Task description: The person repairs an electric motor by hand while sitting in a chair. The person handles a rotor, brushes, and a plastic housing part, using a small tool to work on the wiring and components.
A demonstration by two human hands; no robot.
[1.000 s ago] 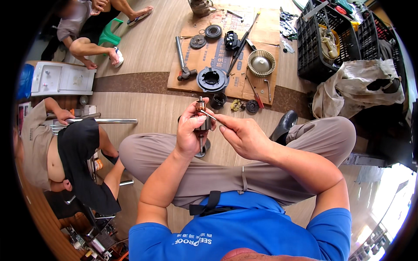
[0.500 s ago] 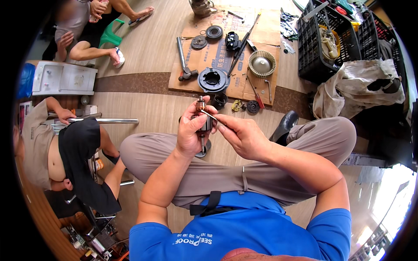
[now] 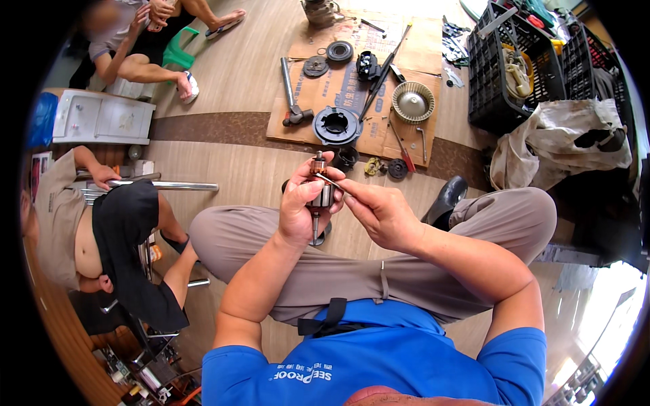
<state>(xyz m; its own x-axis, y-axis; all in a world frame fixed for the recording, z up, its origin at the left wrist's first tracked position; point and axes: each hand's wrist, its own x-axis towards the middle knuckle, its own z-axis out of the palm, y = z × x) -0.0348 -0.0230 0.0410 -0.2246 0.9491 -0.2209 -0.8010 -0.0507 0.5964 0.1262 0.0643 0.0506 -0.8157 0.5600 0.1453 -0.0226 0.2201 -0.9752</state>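
My left hand (image 3: 296, 211) is wrapped around a motor armature (image 3: 321, 197), held upright over my lap with its shaft pointing down. Its copper end shows above my thumb. In my right hand (image 3: 384, 215), thumb and fingers pinch a thin metal tool (image 3: 329, 181), whose tip lies against the copper part; its exact kind is too small to make out. Just beyond my hands, a round black motor housing (image 3: 316, 126) sits on the cardboard (image 3: 379, 141), near a small black cup-shaped part (image 3: 347, 160).
A hammer (image 3: 293, 91), a blower wheel (image 3: 413, 101), a red-handled screwdriver (image 3: 408, 161) and black round parts lie on or beside the cardboard. Black crates (image 3: 497, 74) and a stained cloth (image 3: 535, 149) stand at the right. Two people sit at the left, one near a green stool (image 3: 179, 51).
The scene has shifted slightly right in view. Both hands keep their grips, with the tool still at the armature's copper end. The person at upper left has raised a hand.
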